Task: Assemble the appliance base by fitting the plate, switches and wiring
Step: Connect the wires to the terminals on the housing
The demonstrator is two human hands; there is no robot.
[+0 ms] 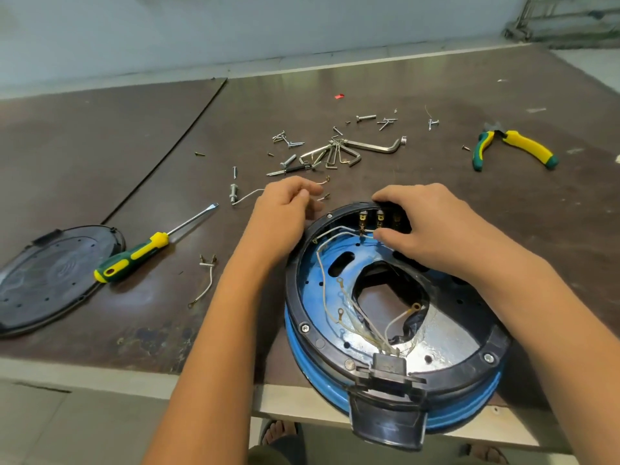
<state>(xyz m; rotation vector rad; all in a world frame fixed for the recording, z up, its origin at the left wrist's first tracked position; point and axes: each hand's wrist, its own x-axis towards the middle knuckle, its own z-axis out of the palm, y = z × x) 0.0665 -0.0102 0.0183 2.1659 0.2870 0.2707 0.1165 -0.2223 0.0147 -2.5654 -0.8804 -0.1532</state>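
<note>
The brown bench [335, 95] carries everything. The blue-and-black base [295, 297] lies open side up at the near edge, its plug socket hanging over the edge. The black plate [50, 276] lies flat far to the left, apart from the base.

The right hand [426, 226] grips the far rim of the base, fingers [392, 196] curled over the outside and thumb inside against a white wire below the switches [379, 218], which sit in the rim with brass terminals showing. The left hand [285, 209], just beyond the base's left rim, has its fingers curled around what looks like two thin leads [248, 194]; terminal ends poke out past the knuckles.

A screwdriver [134, 256] lies beside the plate, pliers [513, 149] far right, hex keys [345, 151] and screws [288, 140] scattered behind the hands. White wires [323, 283] trail loose inside the base. One short wire [206, 283] lies near the screwdriver.
</note>
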